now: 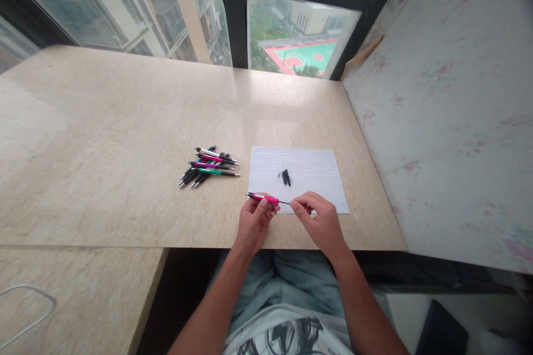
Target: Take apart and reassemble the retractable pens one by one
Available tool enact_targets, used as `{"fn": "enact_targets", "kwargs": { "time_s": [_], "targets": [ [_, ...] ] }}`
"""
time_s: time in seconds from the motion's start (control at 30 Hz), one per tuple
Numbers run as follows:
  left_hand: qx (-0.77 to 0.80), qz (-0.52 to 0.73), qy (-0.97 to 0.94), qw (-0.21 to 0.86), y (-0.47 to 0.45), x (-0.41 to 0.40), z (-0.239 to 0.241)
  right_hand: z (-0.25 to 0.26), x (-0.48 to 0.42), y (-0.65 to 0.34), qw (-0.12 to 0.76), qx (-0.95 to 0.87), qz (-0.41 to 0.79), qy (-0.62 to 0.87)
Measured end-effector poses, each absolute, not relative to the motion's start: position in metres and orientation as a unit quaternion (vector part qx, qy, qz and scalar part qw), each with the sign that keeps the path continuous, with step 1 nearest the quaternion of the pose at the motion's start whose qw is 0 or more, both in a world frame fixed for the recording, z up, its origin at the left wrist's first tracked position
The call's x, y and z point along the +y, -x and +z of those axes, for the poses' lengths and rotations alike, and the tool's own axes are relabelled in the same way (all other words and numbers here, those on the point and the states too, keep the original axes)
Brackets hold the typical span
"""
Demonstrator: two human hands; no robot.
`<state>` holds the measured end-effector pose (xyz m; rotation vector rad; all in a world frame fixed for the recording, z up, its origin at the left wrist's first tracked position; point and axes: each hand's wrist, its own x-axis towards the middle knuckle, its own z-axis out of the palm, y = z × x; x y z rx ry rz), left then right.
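My left hand (255, 221) is closed around a pink pen barrel (263, 197), held level just above the table's near edge. A thin refill sticks out of the barrel's right end, and my right hand (317, 217) pinches it there. Both hands hover over the lower left corner of a white sheet of paper (308, 177) with faint writing. Two small black pen parts (286, 177) lie on the middle of the sheet. A pile of several pens (210, 166) in pink, green, white and black lies to the left of the paper.
The beige marble-look table (104, 138) reaches back to windows. A wall with flowered paper (449, 122) stands close on the right. A lower surface (79, 294) with a thin wire loop sits at the front left. My lap is under the table edge.
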<state>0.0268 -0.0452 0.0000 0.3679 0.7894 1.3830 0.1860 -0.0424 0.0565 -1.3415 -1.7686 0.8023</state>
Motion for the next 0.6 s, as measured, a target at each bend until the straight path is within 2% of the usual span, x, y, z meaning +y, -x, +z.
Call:
{"fn": "enact_targets", "kwargs": {
  "time_s": [0.1, 0.17, 0.27, 0.4, 0.6],
  "targets": [
    [0.341, 0.623, -0.132, 0.692, -0.025, -0.044, 0.0, 0.05, -0.039, -0.192, 0.397, -0.652, 0.386, 0.518],
    [0.336, 0.629, -0.108, 0.693, -0.024, -0.044, -0.001, 0.041, -0.03, -0.197, 0.392, -0.626, 0.387, 0.551],
    [0.339, 0.63, -0.092, 0.693, -0.024, -0.043, -0.002, 0.023, -0.011, -0.202, 0.331, -0.653, 0.283, 0.619],
    [0.338, 0.629, -0.094, 0.694, -0.024, -0.043, -0.002, 0.005, 0.012, -0.197, 0.251, -0.705, 0.184, 0.637],
    [0.34, 0.621, -0.12, 0.696, -0.024, -0.043, -0.001, -0.003, 0.02, -0.184, 0.223, -0.715, 0.099, 0.655]
  ]
}}
